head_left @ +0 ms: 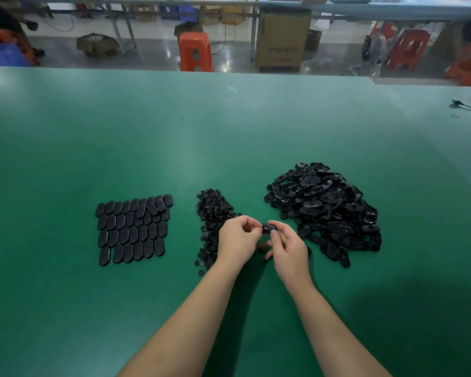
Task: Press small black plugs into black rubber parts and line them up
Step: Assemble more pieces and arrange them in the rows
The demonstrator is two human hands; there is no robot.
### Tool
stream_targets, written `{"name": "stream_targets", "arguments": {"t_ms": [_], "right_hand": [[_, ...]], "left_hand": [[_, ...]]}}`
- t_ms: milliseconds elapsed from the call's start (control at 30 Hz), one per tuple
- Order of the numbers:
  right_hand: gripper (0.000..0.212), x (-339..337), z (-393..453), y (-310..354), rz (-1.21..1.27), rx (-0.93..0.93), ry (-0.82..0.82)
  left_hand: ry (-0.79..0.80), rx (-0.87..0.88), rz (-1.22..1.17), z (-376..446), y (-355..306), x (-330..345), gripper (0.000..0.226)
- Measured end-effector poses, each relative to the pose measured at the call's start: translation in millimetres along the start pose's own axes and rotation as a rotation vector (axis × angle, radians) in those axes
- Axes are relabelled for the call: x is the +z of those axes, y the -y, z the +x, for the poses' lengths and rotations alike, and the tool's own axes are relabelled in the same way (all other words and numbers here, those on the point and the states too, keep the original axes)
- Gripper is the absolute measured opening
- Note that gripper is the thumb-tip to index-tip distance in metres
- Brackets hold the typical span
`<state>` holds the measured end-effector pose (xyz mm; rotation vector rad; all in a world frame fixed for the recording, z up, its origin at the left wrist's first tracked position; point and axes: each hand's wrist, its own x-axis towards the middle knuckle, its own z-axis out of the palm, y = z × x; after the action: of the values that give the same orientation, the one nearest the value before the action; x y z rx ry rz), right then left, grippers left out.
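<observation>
Black oval rubber part (268, 228) sits pinched between both hands just above the green surface (174, 137), the right hand (288, 247) clamping its near end in a fingertip grip while the left hand (238, 238) curls its fingertips against the other end, probably seating a small black plug; the plug itself is too small to make out. Left of the grip lies the loose heap of small black plugs (212, 221), right of it the pile of unfilled rubber parts (326, 210), both within easy reach. Farther left, finished parts (133, 227) lie in tidy rows.
</observation>
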<state>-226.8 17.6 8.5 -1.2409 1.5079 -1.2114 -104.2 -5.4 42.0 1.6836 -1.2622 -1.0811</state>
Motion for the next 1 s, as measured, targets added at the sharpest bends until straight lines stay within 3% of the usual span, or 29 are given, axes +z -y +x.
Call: {"name": "stream_targets", "arguments": {"t_ms": [700, 767, 867, 1000], "right_hand": [[0.027, -3, 0, -2, 0.083, -0.003, 0.009], [0.027, -3, 0, -2, 0.101, 0.008, 0.012], [0.026, -3, 1, -3, 0.108, 0.009, 0.018], [0.024, -2, 1, -4, 0.097, -0.008, 0.021]], "left_hand": [[-0.042, 0.039, 0.062, 0, -8, 7, 0.012], [-0.018, 0.055, 0.082, 2, -7, 5, 0.020], [0.021, 0.077, 0.093, 4, -6, 0, 0.007], [0.039, 0.080, 0.038, 3, -7, -3, 0.011]]}}
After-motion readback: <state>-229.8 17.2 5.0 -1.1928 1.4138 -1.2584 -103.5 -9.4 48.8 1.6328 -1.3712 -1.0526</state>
